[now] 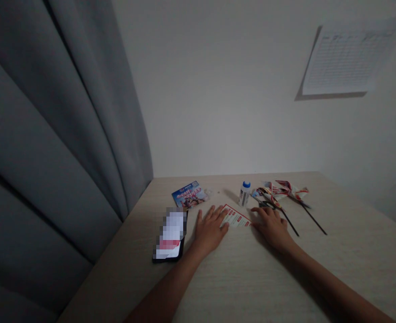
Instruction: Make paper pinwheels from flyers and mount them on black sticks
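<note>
Both hands lie open, not clenched, on the surface: the left hand and right hand touch opposite ends of a red-printed paper card. Just beyond the right hand are black-handled scissors and a blue-capped white bottle.

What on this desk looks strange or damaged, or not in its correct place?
The red-and-white paper beyond the right hand looks odd: it is crumpled and seems torn, and it is tangled with thin black sticks. The printed card beside the left hand lies flat.
</note>
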A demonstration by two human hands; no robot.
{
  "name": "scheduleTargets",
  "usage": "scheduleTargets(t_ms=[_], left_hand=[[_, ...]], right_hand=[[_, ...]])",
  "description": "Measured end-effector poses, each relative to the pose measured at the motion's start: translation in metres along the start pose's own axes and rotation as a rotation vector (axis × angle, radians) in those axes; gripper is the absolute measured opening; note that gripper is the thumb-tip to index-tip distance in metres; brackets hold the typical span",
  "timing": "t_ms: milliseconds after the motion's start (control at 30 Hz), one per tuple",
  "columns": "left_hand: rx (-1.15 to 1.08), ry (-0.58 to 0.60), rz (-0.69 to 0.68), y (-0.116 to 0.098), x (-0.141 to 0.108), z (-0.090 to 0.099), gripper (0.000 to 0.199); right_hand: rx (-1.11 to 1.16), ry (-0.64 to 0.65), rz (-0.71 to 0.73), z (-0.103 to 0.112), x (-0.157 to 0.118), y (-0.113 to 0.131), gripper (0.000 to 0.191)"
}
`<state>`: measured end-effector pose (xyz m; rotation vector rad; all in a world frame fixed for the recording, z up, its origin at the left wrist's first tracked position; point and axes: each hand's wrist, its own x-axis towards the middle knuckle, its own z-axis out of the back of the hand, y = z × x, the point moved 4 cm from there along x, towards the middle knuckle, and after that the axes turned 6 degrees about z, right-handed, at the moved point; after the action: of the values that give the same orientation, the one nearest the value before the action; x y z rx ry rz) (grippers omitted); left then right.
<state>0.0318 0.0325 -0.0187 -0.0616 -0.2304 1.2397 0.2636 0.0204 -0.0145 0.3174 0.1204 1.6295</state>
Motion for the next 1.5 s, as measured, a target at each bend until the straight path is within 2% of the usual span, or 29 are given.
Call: scheduleTargets(t_ms=[233,333,467,600,733,933,1233,1500], left_hand=[[-0.029,-0.007,-0.01,0.0,0.0,0.0,0.053],[-0.018,-0.007,0.001,0.0,0.0,0.0,0.053],[-0.017,-0.016,-0.005,-0.001,-0.001,0.0,0.053],[-0.024,-0.02,-0.009,-0.001,-0.001,0.001,0.055],[-0.023,0.001,0.001,-0.001,0.001,0.001,0.057],[-0.015,0.034,0.136,0.009,0.004,0.005,0.071],[0.038,-0.006,0.197,0.014,-0.011,0.02,0.072],[0.115,0.057,0.293,0.031,-0.017,0.031,0.071]], right_hand=[[0.036,0.011,0.037,0.002,-0.001,0.004,0.046],[0.065,0.015,0.121,0.004,0.003,0.02,0.044],[0.078,-0.028,0.27,0.009,0.005,0.05,0.027],[0.021,-0.093,0.258,0.006,0.007,0.065,0.03],[0.055,-0.078,0.214,-0.001,0.009,0.06,0.035],[0.107,-0.031,0.206,-0.004,0.01,0.056,0.038],[0.121,0.001,0.204,-0.001,0.01,0.058,0.037],[0.133,0.005,0.205,-0.002,0.01,0.057,0.037]])
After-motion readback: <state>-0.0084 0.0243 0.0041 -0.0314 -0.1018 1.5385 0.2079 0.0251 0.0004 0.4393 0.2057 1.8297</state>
